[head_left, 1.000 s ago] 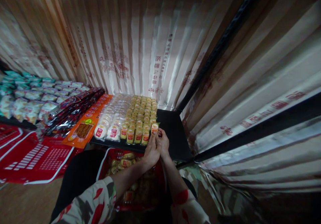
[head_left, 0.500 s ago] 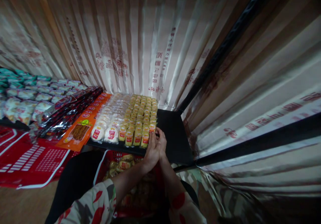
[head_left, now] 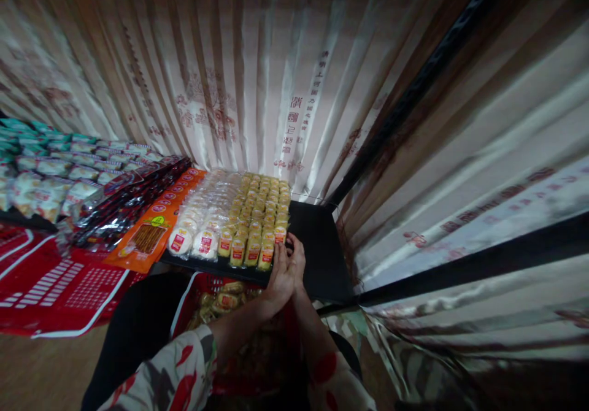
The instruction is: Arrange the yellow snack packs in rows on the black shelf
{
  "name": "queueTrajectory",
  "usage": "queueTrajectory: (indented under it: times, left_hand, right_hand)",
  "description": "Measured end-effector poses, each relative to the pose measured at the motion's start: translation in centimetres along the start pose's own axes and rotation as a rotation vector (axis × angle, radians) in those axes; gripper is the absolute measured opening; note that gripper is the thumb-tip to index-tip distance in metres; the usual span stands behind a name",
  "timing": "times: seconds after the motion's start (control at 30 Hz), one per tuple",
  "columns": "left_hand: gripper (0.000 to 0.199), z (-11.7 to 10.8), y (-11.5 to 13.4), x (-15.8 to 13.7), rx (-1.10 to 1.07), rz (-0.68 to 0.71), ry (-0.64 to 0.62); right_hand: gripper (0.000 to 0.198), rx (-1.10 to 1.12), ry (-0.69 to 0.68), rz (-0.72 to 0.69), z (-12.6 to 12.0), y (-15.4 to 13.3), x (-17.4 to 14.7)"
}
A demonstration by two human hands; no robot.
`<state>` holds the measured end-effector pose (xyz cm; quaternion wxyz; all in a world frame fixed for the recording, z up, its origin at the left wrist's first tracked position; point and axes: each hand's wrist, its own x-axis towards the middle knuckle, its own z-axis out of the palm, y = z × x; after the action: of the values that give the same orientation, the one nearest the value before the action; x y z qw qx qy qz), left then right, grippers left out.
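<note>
Both hands come together at the front right end of the rows of yellow wrapped cakes. My left hand has its fingers pressed together, with the tips at a small yellow wrapped cake with a red label. Against it lies my right hand, its fingers curled round the right side of the same cake. The two palms touch and hide the cake's lower part. Just left stand more yellow wrapped cakes on edge in close rows. White round wrapped cakes fill the rows beyond those.
A black shelf carries the goods. Further left lie an orange snack packet, dark shiny packets and white bags. Below me is a red basket of wrapped cakes; another red basket stands left. A curtain hangs behind.
The view has shifted slightly. Both hands stay at the same yellow wrapped cake, with hardly any visible movement.
</note>
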<state>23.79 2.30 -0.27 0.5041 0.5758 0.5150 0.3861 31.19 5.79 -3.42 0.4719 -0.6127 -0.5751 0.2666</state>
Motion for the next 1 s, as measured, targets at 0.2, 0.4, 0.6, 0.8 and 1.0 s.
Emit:
queueTrajectory:
  times: [0.2, 0.4, 0.6, 0.8, 1.0]
  left_hand:
    - [0.06, -0.7, 1.8, -1.1, -0.089, 0.112, -0.021]
    - [0.057, -0.7, 1.3, -3.8, 0.034, -0.029, -0.023]
    - [0.053, -2.5, -1.5, -9.8, 0.143, 0.169, -0.026]
    - [0.045, -6.7, -5.4, -14.1, 0.186, 0.116, -0.092]
    - [0.038, -10.2, -9.7, -13.8, 0.301, -0.296, 0.038]
  right_hand:
    - [0.05, -0.052, 0.001, -0.009, -0.3, -0.6, -0.3]
    - [0.051, -0.023, 0.093, 0.036, -0.6, -1.6, -3.1]
    - [0.041, 0.004, 0.178, -0.022, 0.7, -2.8, -9.2]
    - [0.04, -0.004, 0.015, 0.032, 4.7, -0.7, -14.8]
    - [0.035, -0.196, -0.224, 0.152, 8.4, 0.7, -16.9]
